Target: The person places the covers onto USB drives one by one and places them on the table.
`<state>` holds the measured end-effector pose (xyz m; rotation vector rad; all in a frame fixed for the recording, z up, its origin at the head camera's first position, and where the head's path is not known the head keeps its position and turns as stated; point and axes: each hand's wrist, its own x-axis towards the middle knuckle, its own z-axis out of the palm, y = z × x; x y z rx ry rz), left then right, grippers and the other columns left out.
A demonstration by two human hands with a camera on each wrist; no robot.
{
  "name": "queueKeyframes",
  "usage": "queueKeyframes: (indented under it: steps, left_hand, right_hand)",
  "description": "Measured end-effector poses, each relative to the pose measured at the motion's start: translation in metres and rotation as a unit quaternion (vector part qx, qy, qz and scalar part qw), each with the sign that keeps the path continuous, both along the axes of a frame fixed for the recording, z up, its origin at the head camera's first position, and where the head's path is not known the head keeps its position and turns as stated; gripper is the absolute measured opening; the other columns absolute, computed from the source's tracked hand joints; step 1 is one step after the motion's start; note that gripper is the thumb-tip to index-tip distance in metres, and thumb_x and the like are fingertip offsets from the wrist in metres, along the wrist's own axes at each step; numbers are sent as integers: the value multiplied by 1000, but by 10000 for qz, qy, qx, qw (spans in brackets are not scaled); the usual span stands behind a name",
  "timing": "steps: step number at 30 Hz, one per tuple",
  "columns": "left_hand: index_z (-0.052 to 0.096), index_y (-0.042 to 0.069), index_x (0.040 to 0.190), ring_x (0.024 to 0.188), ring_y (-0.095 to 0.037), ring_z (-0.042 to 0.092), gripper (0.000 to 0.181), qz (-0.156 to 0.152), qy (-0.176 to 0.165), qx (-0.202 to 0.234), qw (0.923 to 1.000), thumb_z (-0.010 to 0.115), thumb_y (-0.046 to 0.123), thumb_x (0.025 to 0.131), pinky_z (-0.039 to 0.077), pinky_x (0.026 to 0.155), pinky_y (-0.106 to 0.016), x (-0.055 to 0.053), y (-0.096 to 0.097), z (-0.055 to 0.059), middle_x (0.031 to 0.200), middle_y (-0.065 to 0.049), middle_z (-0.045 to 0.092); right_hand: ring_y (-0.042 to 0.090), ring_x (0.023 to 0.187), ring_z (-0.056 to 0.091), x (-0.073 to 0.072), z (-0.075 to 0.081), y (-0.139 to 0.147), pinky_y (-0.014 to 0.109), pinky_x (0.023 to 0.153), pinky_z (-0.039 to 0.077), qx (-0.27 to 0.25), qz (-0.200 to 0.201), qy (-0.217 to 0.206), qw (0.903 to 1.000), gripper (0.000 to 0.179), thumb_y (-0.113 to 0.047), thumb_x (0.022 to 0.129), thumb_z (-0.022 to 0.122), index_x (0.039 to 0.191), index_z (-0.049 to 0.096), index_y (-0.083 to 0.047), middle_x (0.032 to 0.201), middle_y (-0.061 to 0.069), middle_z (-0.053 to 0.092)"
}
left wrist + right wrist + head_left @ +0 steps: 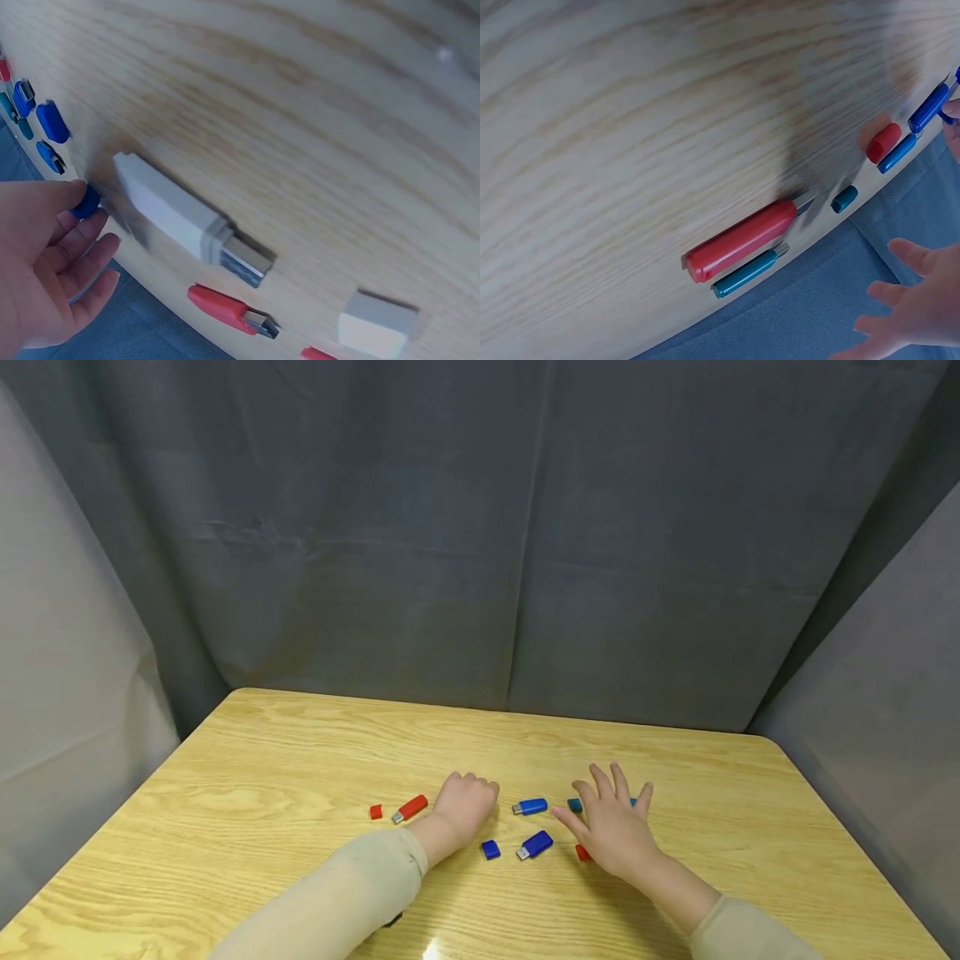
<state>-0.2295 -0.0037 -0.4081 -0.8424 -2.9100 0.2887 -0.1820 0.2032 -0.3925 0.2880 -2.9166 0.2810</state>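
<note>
Between thumb and index finger, my left hand (467,806) pinches a small blue cap (88,202), which the head view hides. A white USB stick (169,210) and its white cap (377,325) lie near that wrist, with a red USB stick (410,808) just beyond. My right hand (617,831) is held with spread fingers above the table and grips nothing. Beneath and around it are a red cap (582,852), a teal cap (575,805), a teal USB stick (746,274) and a larger-looking red USB stick (742,240).
Between the hands lie a blue USB stick (531,807), a dark blue USB stick (536,844) and a dark blue cap (491,850). Another red cap (376,812) sits at the left. The wooden table (300,735) ends at a grey curtain (390,568).
</note>
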Motion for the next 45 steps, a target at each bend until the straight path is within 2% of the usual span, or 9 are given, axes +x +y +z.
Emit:
queueKeyframes:
  steps: [9, 16, 20, 25, 31, 37, 41, 43, 45]
  left_hand:
    - [61, 15, 90, 72, -13, 58, 4, 89, 23, 21, 10000, 61, 19, 88, 47, 66, -27, 0, -2, 3, 81, 2, 66]
    - [61, 15, 89, 71, -14, 59, 5, 138, 7, 174, 9998, 61, 19, 88, 47, 63, -27, 0, -1, 8, 80, 2, 67]
    - [61, 15, 91, 70, -13, 59, 5, 179, -27, 111, 9998, 60, 19, 89, 47, 64, -27, 2, 0, 10, 80, 2, 66]
    - [61, 16, 91, 70, -12, 60, 4, 184, 4, 99, 9998, 60, 19, 89, 47, 63, -27, 4, 1, 10, 80, 3, 66]
    - [61, 16, 90, 70, -12, 60, 4, 163, 25, 243, 9996, 61, 20, 89, 47, 61, -27, 4, -1, 11, 79, 3, 66]
    - [61, 16, 87, 71, -12, 61, 6, 167, 6, 527, 9985, 63, 22, 88, 47, 61, -28, 1, -4, 14, 77, 3, 65]
    - [61, 17, 86, 69, -12, 60, 12, 205, -205, 874, 9958, 65, 28, 88, 46, 58, -27, 1, -6, 20, 76, 3, 63]
    - [63, 17, 88, 69, -10, 60, 12, 224, -363, 1196, 9919, 65, 29, 88, 45, 58, -25, 2, -7, 25, 77, 4, 64]
    - [65, 17, 88, 67, -7, 58, 11, 240, -530, 1679, 9841, 64, 29, 88, 44, 58, -24, 6, -9, 29, 79, 5, 66]
  right_hand:
    - [40, 124, 42, -13, 1, -9, 77, 96, 14, 188, 407, 332, 9984, 28, -21, 87, 65, 109, 64, -4, 120, 15, 60]
    - [30, 112, 52, -32, 2, -22, 70, 97, 25, 490, 833, -195, 9951, 24, -18, 87, 65, 108, 66, -7, 110, 7, 66]
    - [27, 101, 55, -41, -1, -27, 61, 93, 35, 606, 993, -509, 9919, 18, -17, 87, 65, 103, 67, -9, 101, 5, 67]
    - [20, 86, 50, -48, -5, -29, 47, 82, 40, 581, 1001, -1002, 9882, 10, -14, 86, 67, 95, 68, -11, 90, 2, 64]
    - [19, 80, 49, -53, -5, -30, 44, 77, 42, 581, 882, -1181, 9874, 7, -15, 82, 70, 86, 66, -12, 84, 1, 61]
    - [18, 77, 50, -57, -4, -30, 41, 73, 44, 590, 850, -1273, 9865, 12, -15, 82, 71, 81, 59, -12, 78, -1, 60]
    - [17, 74, 50, -57, -5, -29, 38, 70, 43, 467, 861, -1237, 9875, 10, -15, 84, 69, 81, 60, -11, 76, -1, 60]
    - [16, 72, 48, -57, -3, -30, 35, 68, 42, 189, 818, -1199, 9892, 8, -16, 86, 67, 82, 61, -11, 75, -1, 58]
    - [15, 71, 45, -54, 2, -31, 31, 65, 39, -205, 790, -1208, 9893, 7, -15, 87, 65, 83, 62, -10, 74, -1, 55]
